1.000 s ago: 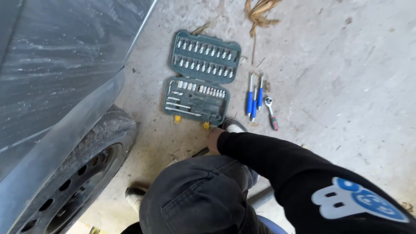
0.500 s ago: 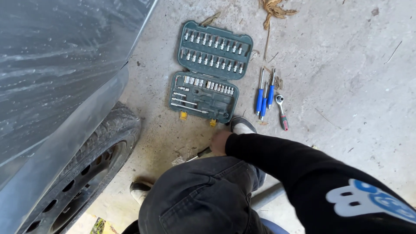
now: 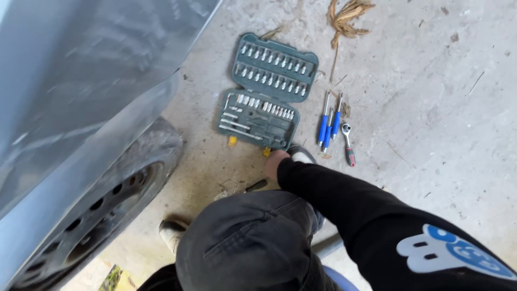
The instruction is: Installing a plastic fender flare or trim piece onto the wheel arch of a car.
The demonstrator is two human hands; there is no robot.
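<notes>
Socket set case (image 3: 266, 91) lay open on the concrete floor (image 3: 431, 124), just ahead of the right hand (image 3: 276, 163) and slightly up and left of it in the head view. Its two green halves were hinged along the middle, so the case stretched away from the person, while the rows of shiny sockets ran crosswise. The near half held loose bits and longer bars, the far half two neat rows of sockets. Two small yellow latches (image 3: 232, 140) stuck out of the near edge, and the hand rested right beside one of them.

Going by size, the grey car body (image 3: 81, 81) filled the left side, with a dusty tyre (image 3: 145, 161) and dark steel wheel below it. The person's knee in dark trousers (image 3: 247, 242) took up the bottom middle, and a black sleeve (image 3: 366, 210) with a pale blue and white print reached forward from the right. A shoe (image 3: 171, 231) showed beside the knee.

The right hand was the only one in view and the nearer to the case. It sat low on the floor with fingers curled under; whether it pinched anything could not be told. The left hand was out of sight.

Right of the case lay two blue-handled screwdrivers (image 3: 328, 124), pointing away, and a small ratchet (image 3: 347, 143) just beside them. A dark tool (image 3: 256, 186) lay near the knee. Dry leaves (image 3: 347, 13) lay farther off.
</notes>
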